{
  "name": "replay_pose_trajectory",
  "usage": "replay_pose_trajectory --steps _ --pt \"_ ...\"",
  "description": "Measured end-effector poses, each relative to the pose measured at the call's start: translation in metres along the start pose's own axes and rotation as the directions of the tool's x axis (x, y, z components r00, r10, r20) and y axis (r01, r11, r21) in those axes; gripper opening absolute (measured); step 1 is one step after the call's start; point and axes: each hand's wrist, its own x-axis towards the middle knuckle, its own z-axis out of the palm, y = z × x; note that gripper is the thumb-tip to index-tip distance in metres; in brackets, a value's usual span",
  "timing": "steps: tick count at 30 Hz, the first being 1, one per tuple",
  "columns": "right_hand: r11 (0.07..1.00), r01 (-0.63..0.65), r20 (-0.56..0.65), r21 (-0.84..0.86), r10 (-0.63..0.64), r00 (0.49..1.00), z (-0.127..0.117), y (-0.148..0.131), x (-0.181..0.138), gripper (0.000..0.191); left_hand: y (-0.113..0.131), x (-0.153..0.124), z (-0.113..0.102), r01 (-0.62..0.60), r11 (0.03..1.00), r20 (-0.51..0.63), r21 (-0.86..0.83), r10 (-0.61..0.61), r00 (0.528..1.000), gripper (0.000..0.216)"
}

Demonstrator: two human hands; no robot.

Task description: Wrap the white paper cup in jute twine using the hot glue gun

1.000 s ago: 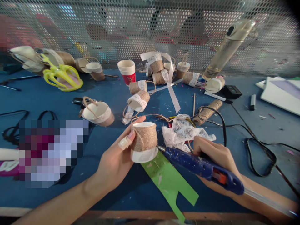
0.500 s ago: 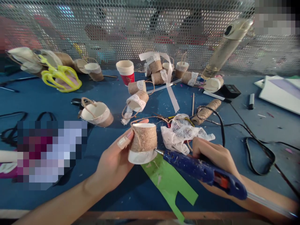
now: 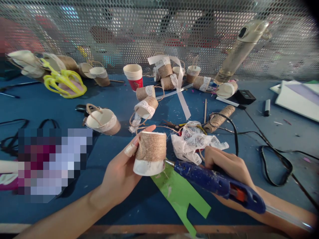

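Note:
My left hand (image 3: pixel 122 166) is closed round a paper cup (image 3: pixel 151 147) wrapped in twine, with a bare white band at its lower end. The thumb wears a pale bandage. In my right hand (image 3: pixel 228 166) is a blue glue gun (image 3: pixel 201 176), a clear glue stick coming out of its back. The metal nozzle touches or nearly touches the cup's right side, where twine meets white band. A loose strand of twine runs from the cup's top toward the scissors (image 3: pixel 176 126). White lace (image 3: pixel 190 142) lies crumpled just beyond my right hand.
Under the cup lies a green cut sheet (image 3: pixel 179 196). Several twine-and-lace cups (image 3: pixel 147 108) stand or lie farther back, near stacked paper cups (image 3: pixel 133 76). A twine roll (image 3: pixel 220 119) and black cables (image 3: pixel 276 166) are at right. A perforated metal screen (image 3: pixel 139 33) borders the back.
The cup has turned and tilted slightly in my left hand, shifting a little left. The glue gun has moved barely, its rear slightly lower and farther right.

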Motion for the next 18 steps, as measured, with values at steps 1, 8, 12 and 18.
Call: replay_pose_trajectory --steps 1,8,12,18 --pt "1.0 0.003 0.003 0.01 -0.003 1.0 0.0001 0.0008 0.0001 0.03 -0.0001 -0.0001 0.0003 0.003 1.0 -0.006 0.004 -0.003 1.0 0.052" --pt "0.999 0.032 -0.035 0.04 -0.031 0.999 0.0018 0.0018 -0.0013 0.032 -0.0026 0.0001 -0.0014 0.012 1.0 -0.01 0.016 -0.012 1.0 0.046" --pt "0.999 -0.009 -0.006 0.047 0.009 1.0 0.0019 0.001 -0.0013 0.031 -0.0019 -0.0004 -0.0031 0.021 1.0 -0.004 0.011 -0.021 1.0 0.045" --pt "0.998 -0.067 0.018 0.017 0.066 0.998 -0.0016 -0.0028 -0.0006 0.029 -0.001 -0.0007 -0.0092 0.031 0.999 0.114 -0.03 -0.027 0.993 0.038"
